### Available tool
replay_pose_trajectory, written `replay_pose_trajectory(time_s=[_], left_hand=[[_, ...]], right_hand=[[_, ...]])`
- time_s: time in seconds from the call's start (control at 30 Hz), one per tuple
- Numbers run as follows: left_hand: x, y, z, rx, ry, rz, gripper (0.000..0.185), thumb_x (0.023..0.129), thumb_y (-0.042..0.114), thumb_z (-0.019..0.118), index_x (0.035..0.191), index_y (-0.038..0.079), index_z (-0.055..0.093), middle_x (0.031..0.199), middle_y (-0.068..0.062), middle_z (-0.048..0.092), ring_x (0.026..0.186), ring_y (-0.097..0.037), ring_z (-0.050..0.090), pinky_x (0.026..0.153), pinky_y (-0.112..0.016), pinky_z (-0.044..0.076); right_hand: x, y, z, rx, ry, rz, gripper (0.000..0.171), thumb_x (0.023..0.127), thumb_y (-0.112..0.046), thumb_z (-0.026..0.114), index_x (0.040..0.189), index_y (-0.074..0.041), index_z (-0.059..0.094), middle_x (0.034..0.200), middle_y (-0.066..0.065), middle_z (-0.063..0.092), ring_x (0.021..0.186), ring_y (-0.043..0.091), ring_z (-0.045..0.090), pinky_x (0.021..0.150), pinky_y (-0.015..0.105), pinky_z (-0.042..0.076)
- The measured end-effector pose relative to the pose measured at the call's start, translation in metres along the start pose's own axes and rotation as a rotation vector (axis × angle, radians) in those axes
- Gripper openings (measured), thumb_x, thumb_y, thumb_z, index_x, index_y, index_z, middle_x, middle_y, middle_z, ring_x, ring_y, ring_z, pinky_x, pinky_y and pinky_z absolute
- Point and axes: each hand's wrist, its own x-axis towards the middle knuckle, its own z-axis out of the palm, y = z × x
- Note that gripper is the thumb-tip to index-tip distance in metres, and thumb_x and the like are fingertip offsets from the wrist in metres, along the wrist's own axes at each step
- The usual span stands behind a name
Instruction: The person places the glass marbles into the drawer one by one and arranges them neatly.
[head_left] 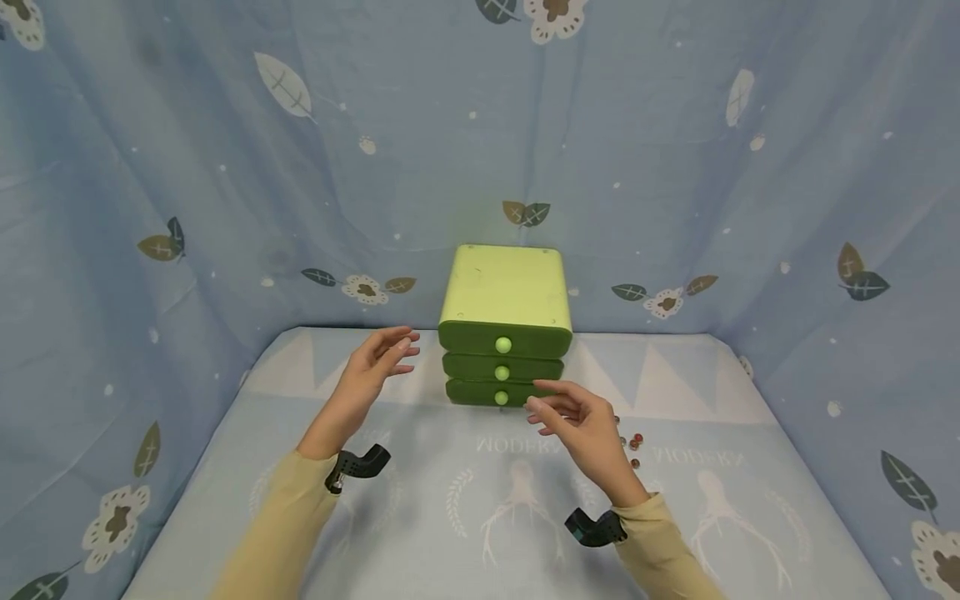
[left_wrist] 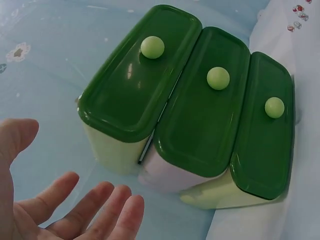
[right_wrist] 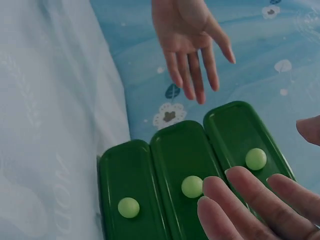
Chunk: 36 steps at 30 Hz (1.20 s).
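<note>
The landmark is the green drawer unit (head_left: 504, 329), standing at the back centre of the table (head_left: 420, 500) against the blue patterned cloth backdrop (head_left: 225, 167).

Left of the unit: the left hand (head_left: 375, 367) is raised beside the top drawer (head_left: 504, 340), apart from it. Its fingers are spread and relaxed, palm turned towards the unit; it holds nothing.

At the unit: three dark green drawers are stacked, each with a pale green knob. The top drawer, middle drawer (head_left: 502, 367) and bottom drawer (head_left: 497, 393) all sit flush with the case in the head view. As far as can be judged, no drawer is pulled out and no knob is gripped.

Right of the unit: the right hand (head_left: 577, 421) hovers just in front of the bottom drawer's right end. Its fingers are loosely extended towards the drawer fronts; contact cannot be confirmed. It holds nothing.

Further right: several small beads (head_left: 632, 443) lie on the table near the right hand, untouched.

Judgement: work on the unit has not visibly begun.
</note>
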Motion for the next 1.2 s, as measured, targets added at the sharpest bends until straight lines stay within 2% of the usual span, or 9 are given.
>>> replay_pose_trajectory(time_s=[0.2, 0.37, 0.63, 0.87, 1.0, 1.2], left_hand=[[0.012, 0.002, 0.006, -0.048, 0.006, -0.013, 0.061, 0.117, 0.039, 0.058, 0.163, 0.002, 0.042, 0.164, -0.018, 0.046, 0.148, -0.036, 0.05, 0.124, -0.047, 0.043], [0.024, 0.005, 0.012, -0.077, 0.039, -0.045, 0.066, 0.115, 0.04, 0.061, 0.165, 0.002, 0.04, 0.165, -0.019, 0.044, 0.148, -0.034, 0.05, 0.124, -0.043, 0.042], [0.043, 0.008, 0.024, -0.087, 0.074, -0.076, 0.07, 0.115, 0.037, 0.063, 0.166, -0.001, 0.036, 0.166, -0.02, 0.041, 0.15, -0.036, 0.049, 0.125, -0.042, 0.041], [0.053, 0.009, 0.031, -0.096, 0.072, -0.037, 0.067, 0.116, 0.032, 0.061, 0.17, 0.005, 0.033, 0.166, -0.022, 0.039, 0.15, -0.037, 0.047, 0.125, -0.046, 0.04], [0.059, 0.009, 0.034, -0.086, 0.059, -0.022, 0.064, 0.116, 0.033, 0.06, 0.172, 0.015, 0.034, 0.165, -0.021, 0.04, 0.151, -0.036, 0.046, 0.126, -0.048, 0.039], [0.066, 0.01, 0.039, -0.043, 0.057, -0.028, 0.061, 0.116, 0.037, 0.06, 0.171, 0.026, 0.039, 0.168, -0.016, 0.039, 0.154, -0.035, 0.042, 0.127, -0.053, 0.037]], right_hand=[[0.01, 0.004, 0.014, 0.031, 0.041, 0.021, 0.042, 0.108, -0.026, 0.076, 0.142, -0.002, 0.07, 0.112, 0.016, 0.08, 0.094, 0.03, 0.079, 0.079, 0.04, 0.068], [0.022, 0.005, 0.024, 0.065, 0.053, 0.051, 0.045, 0.109, -0.032, 0.075, 0.14, 0.0, 0.07, 0.108, 0.023, 0.079, 0.093, 0.033, 0.079, 0.078, 0.041, 0.068], [0.035, 0.003, 0.036, 0.127, 0.089, 0.084, 0.045, 0.109, -0.038, 0.074, 0.136, -0.002, 0.073, 0.1, 0.017, 0.08, 0.091, 0.034, 0.079, 0.074, 0.04, 0.068], [0.045, 0.004, 0.045, 0.151, 0.114, 0.111, 0.043, 0.106, -0.043, 0.077, 0.131, -0.008, 0.076, 0.095, 0.016, 0.08, 0.087, 0.035, 0.079, 0.072, 0.042, 0.068], [0.05, 0.003, 0.049, 0.167, 0.121, 0.1, 0.042, 0.106, -0.044, 0.076, 0.129, -0.01, 0.077, 0.092, 0.015, 0.08, 0.084, 0.035, 0.079, 0.071, 0.045, 0.068], [0.057, 0.001, 0.056, 0.174, 0.128, 0.098, 0.048, 0.107, -0.044, 0.074, 0.131, -0.003, 0.075, 0.09, 0.015, 0.08, 0.081, 0.034, 0.079, 0.072, 0.052, 0.068]])
